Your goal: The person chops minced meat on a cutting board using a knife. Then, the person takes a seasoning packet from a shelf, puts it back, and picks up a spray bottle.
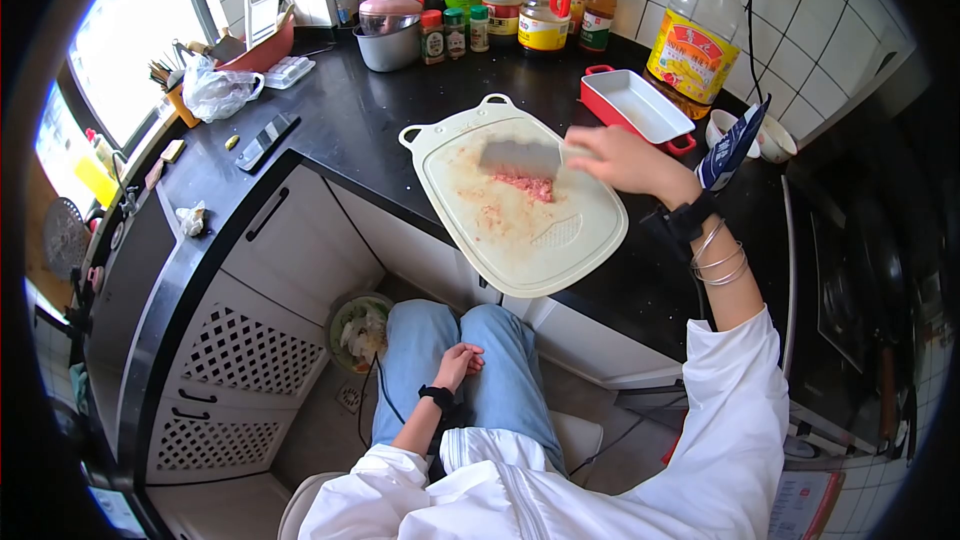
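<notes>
- left hand (460,365): down on the lap against the jeans (415,355), fingers kinda curled, can't really tell if it's clenched or just relaxed
- right hand (620,160): out over the cutting board (590,230), wrapped round the handle end of a cleaver (522,158), blade pointing left
- chopped meat (535,187): little pink pile on the board, left of the right hand and right by the blade
- red baking dish (640,108): just beyond that hand, big oil bottle (692,45) behind it
</notes>
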Available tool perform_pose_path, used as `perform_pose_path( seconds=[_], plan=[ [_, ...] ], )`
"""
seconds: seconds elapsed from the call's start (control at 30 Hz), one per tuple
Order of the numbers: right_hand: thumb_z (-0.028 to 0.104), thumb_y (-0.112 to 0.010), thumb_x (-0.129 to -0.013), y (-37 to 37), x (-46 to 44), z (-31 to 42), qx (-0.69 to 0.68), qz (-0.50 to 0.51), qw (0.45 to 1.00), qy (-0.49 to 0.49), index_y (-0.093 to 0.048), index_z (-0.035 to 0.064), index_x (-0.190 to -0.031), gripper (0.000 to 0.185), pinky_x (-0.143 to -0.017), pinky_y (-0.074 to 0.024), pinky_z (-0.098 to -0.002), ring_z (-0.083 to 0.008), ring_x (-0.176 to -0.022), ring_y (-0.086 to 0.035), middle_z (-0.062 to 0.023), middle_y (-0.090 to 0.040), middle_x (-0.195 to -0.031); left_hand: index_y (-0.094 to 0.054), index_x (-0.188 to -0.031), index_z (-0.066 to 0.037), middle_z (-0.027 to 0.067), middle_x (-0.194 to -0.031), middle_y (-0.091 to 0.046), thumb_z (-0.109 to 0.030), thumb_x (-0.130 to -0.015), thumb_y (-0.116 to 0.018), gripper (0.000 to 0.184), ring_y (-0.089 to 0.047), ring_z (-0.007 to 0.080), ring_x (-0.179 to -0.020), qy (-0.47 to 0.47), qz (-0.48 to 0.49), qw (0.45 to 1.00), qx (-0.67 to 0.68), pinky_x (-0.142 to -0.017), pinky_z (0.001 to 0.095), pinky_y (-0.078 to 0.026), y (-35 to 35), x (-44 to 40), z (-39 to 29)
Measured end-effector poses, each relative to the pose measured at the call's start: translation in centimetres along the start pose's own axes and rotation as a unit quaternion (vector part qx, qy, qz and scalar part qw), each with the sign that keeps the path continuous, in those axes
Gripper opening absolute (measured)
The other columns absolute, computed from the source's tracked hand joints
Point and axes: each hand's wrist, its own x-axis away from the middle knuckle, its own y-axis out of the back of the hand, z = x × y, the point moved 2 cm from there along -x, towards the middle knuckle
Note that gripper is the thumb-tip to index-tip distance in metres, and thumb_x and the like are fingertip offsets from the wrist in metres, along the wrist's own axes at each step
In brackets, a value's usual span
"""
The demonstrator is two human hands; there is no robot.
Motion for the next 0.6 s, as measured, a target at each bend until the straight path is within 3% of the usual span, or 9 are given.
perform_pose_path(
  seconds=[0.07,0.2,0.23,0.33,0.43,0.53,0.6],
  plan=[
    [0.020,-0.060,-0.090,-1.5,0.1,-0.5,0.056,0.050,0.997,0.004,-0.060,0.0003,-0.108,0.027,-0.078,-0.0485,-0.0396,-0.0349,-0.090,-0.063,-0.0212,-0.065,-0.095,-0.063,-0.100,-0.007,0.0021,-0.080,-0.064,-0.011,-0.097,-0.040,0.023,-0.060,0.0098,-0.070,-0.003,-0.001,1.000,0.008,-0.067,0.0225,-0.049,-0.1,0.1,-0.1],
    [0.021,-0.062,-0.089,0.6,0.1,1.1,0.037,-0.002,0.999,-0.028,-0.062,0.0024,-0.104,0.024,-0.074,-0.0479,-0.0404,-0.0368,-0.085,-0.063,-0.0195,-0.065,-0.088,-0.063,-0.099,-0.007,0.0020,-0.079,-0.064,-0.010,-0.097,-0.041,0.023,-0.059,0.0098,-0.069,-0.001,-0.001,1.000,0.008,-0.067,0.0225,-0.049,0.0,0.2,-0.2],
    [0.022,-0.061,-0.089,0.5,-0.1,1.3,0.013,-0.049,0.999,-0.019,-0.064,0.0075,-0.104,0.022,-0.073,-0.0492,-0.0431,-0.0375,-0.083,-0.064,-0.0200,-0.067,-0.086,-0.063,-0.099,-0.007,0.0020,-0.079,-0.064,-0.010,-0.097,-0.041,0.023,-0.059,0.0098,-0.069,-0.002,-0.002,1.000,0.007,-0.067,0.0225,-0.049,0.0,0.2,-0.1],
    [0.022,-0.061,-0.089,0.3,-0.1,1.6,0.001,-0.035,0.999,-0.031,-0.064,0.0063,-0.103,0.022,-0.072,-0.0486,-0.0438,-0.0372,-0.083,-0.064,-0.0196,-0.067,-0.085,-0.064,-0.099,-0.007,0.0021,-0.079,-0.064,-0.010,-0.097,-0.041,0.023,-0.060,0.0098,-0.069,0.000,-0.002,1.000,0.006,-0.066,0.0225,-0.049,-0.1,0.1,-0.1],
    [0.020,-0.064,-0.087,-1.5,-0.1,0.0,0.097,-0.005,0.995,0.022,-0.061,0.0022,-0.101,0.023,-0.069,-0.0466,-0.0399,-0.0354,-0.080,-0.062,-0.0193,-0.064,-0.083,-0.063,-0.099,-0.007,0.0022,-0.079,-0.064,-0.010,-0.096,-0.040,0.023,-0.060,0.0098,-0.069,0.000,-0.003,1.000,0.010,-0.067,0.0226,-0.049,0.1,0.1,-0.1],
    [0.021,-0.062,-0.088,-0.1,0.0,1.1,0.032,0.003,0.998,-0.055,-0.062,0.0020,-0.101,0.023,-0.076,-0.0463,-0.0435,-0.0366,-0.085,-0.062,-0.0200,-0.064,-0.086,-0.063,-0.099,-0.006,0.0024,-0.079,-0.064,-0.009,-0.096,-0.040,0.023,-0.060,0.0100,-0.069,-0.002,0.000,1.000,0.013,-0.067,0.0226,-0.049,0.0,0.1,0.0],
    [0.022,-0.062,-0.088,-0.3,-0.2,1.1,-0.017,-0.027,0.998,-0.049,-0.062,0.0032,-0.101,0.022,-0.077,-0.0459,-0.0444,-0.0368,-0.085,-0.062,-0.0201,-0.064,-0.086,-0.063,-0.099,-0.006,0.0025,-0.080,-0.064,-0.010,-0.096,-0.040,0.024,-0.060,0.0102,-0.069,-0.002,0.000,1.000,0.017,-0.067,0.0226,-0.049,0.0,0.1,0.0]
  ],
)
